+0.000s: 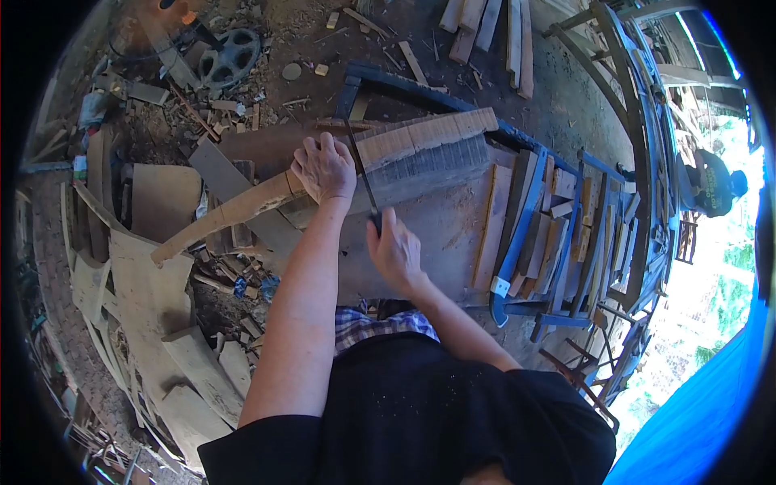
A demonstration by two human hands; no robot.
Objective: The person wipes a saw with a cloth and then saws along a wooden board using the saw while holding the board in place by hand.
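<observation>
black handle (376, 219) mostly inside right grip (395, 249)

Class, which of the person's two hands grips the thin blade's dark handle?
The right hand, lower in the picture, grips the dark handle of the thin blade; the left hand lies on the curved wood instead.

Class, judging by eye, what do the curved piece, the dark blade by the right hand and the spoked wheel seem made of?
Curved piece: wood, apparently unvarnished; its brown surface looks matte.
Dark blade: probably metal, since it is thin and straight; its finish is unclear.
Spoked wheel: perhaps metal, dull grey with solid-looking spokes, though painted plastic remains possible.
</observation>
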